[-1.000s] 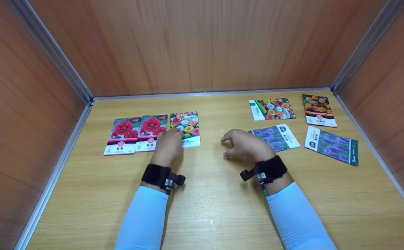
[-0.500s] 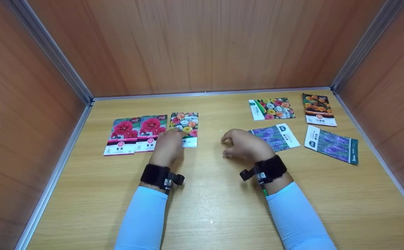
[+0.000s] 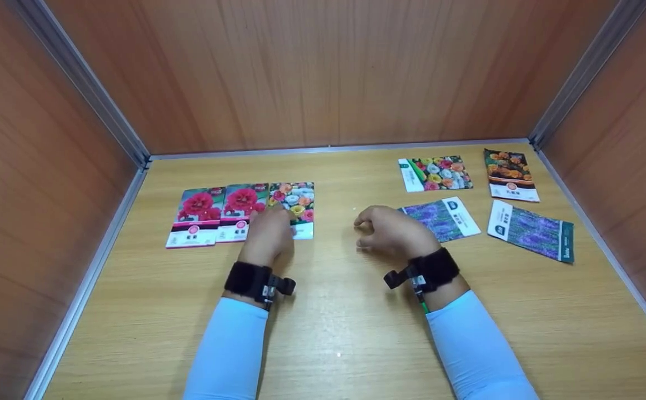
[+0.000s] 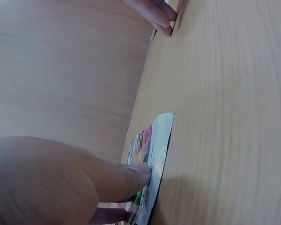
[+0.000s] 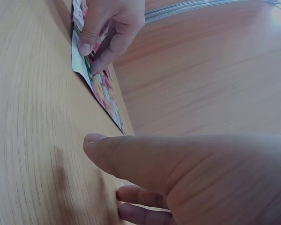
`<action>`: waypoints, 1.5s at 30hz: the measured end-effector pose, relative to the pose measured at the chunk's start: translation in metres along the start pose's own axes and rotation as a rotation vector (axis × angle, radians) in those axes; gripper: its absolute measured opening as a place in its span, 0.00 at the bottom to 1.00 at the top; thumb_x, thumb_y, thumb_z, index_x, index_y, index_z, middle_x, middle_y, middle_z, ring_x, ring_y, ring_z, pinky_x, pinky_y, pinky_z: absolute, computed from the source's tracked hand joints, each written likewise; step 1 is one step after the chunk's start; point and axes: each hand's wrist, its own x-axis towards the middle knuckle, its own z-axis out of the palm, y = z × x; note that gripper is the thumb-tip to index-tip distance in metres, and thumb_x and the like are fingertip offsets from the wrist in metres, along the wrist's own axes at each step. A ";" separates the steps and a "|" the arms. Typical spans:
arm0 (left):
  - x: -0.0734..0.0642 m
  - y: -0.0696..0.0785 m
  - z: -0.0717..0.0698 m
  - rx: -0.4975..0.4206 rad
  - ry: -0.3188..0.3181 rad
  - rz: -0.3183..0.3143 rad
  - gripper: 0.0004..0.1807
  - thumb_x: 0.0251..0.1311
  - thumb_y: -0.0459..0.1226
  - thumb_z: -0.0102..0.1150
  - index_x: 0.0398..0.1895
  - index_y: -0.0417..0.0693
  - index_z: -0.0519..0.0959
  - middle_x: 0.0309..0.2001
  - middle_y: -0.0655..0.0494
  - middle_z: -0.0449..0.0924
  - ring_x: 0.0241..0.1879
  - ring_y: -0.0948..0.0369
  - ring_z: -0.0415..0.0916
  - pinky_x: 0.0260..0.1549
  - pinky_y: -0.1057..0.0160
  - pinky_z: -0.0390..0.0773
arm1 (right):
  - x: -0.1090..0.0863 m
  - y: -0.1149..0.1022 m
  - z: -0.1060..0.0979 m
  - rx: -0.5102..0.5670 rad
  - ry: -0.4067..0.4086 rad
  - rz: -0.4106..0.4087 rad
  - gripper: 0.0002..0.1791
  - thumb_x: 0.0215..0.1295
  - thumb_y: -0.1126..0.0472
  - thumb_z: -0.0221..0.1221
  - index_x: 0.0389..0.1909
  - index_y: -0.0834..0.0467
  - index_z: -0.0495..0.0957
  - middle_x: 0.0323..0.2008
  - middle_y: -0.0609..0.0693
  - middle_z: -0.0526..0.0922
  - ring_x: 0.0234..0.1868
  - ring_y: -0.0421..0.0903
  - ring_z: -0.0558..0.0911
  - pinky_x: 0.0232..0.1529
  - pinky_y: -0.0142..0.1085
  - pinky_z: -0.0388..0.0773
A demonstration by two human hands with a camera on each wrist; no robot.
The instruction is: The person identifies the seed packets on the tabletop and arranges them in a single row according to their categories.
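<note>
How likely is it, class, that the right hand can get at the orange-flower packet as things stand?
Probably yes: the right hand holds nothing and nothing covers the orange-flower packet. The nearer purple-flower packet lies flat, so a forward, rightward reach should clear it.

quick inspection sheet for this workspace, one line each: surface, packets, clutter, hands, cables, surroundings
Surface: yellowish wood-grain table, some glare near the middle
Packets: mixed-flower packet beside two pink-flower packets; farther right, second mixed-flower packet, orange-flower packet, two purple-flower packets
Clutter: tiny pale speck between the hands, too small to identify
Hands: left hand presses thumb and fingertips on the mixed-flower packet; right hand holds nothing, fingers loosely curved
Cables: short green lead at the right wrist strap
Surroundings: wood-grain panels at back and both sides, metal edging
</note>
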 end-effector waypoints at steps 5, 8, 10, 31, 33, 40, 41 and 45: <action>0.000 0.001 0.001 0.018 0.009 0.004 0.16 0.81 0.40 0.68 0.65 0.47 0.90 0.64 0.47 0.85 0.68 0.44 0.80 0.84 0.26 0.56 | -0.001 0.000 0.000 0.005 0.004 -0.004 0.27 0.74 0.50 0.76 0.71 0.51 0.86 0.77 0.54 0.83 0.82 0.58 0.77 0.84 0.59 0.72; 0.000 0.000 0.000 0.026 0.016 0.003 0.17 0.81 0.39 0.67 0.67 0.47 0.89 0.65 0.46 0.85 0.72 0.43 0.78 0.85 0.24 0.53 | 0.000 0.000 0.000 -0.005 0.007 -0.022 0.27 0.74 0.50 0.76 0.71 0.52 0.86 0.77 0.54 0.83 0.82 0.58 0.77 0.85 0.59 0.72; 0.000 0.000 0.000 0.029 0.015 0.001 0.18 0.81 0.39 0.66 0.69 0.48 0.88 0.67 0.46 0.84 0.75 0.43 0.77 0.86 0.23 0.51 | 0.001 0.001 0.000 -0.009 0.006 -0.030 0.28 0.75 0.50 0.76 0.71 0.52 0.86 0.77 0.53 0.83 0.82 0.58 0.76 0.85 0.59 0.71; -0.002 0.003 0.000 0.013 0.015 -0.004 0.20 0.81 0.39 0.67 0.71 0.47 0.87 0.71 0.45 0.82 0.76 0.42 0.74 0.86 0.24 0.51 | -0.002 -0.002 -0.001 0.032 -0.009 0.034 0.27 0.76 0.50 0.75 0.72 0.49 0.85 0.79 0.52 0.81 0.84 0.57 0.74 0.86 0.60 0.70; -0.002 0.003 0.000 0.008 0.026 0.000 0.20 0.81 0.39 0.67 0.71 0.47 0.87 0.72 0.44 0.81 0.77 0.42 0.73 0.86 0.25 0.51 | -0.002 -0.002 -0.001 0.030 -0.011 0.030 0.27 0.76 0.50 0.75 0.73 0.49 0.85 0.79 0.53 0.81 0.84 0.58 0.75 0.86 0.60 0.70; 0.001 0.003 0.000 0.021 0.046 0.020 0.20 0.82 0.41 0.67 0.71 0.48 0.87 0.77 0.43 0.78 0.81 0.42 0.71 0.87 0.26 0.53 | 0.001 0.004 -0.008 0.022 0.020 0.065 0.27 0.79 0.49 0.72 0.75 0.50 0.83 0.80 0.54 0.79 0.84 0.58 0.74 0.85 0.60 0.71; 0.001 0.004 0.001 0.016 0.042 0.018 0.20 0.81 0.42 0.67 0.71 0.49 0.87 0.76 0.43 0.79 0.80 0.42 0.71 0.87 0.26 0.53 | 0.002 0.006 -0.010 0.010 0.037 0.065 0.27 0.80 0.49 0.71 0.75 0.51 0.82 0.81 0.55 0.78 0.84 0.60 0.74 0.85 0.61 0.71; 0.002 0.006 0.001 0.017 0.020 0.010 0.22 0.82 0.43 0.67 0.73 0.49 0.86 0.77 0.42 0.76 0.83 0.41 0.67 0.87 0.26 0.50 | 0.008 0.017 -0.016 -0.078 0.143 0.063 0.30 0.81 0.50 0.69 0.77 0.58 0.80 0.81 0.62 0.75 0.84 0.65 0.72 0.85 0.62 0.69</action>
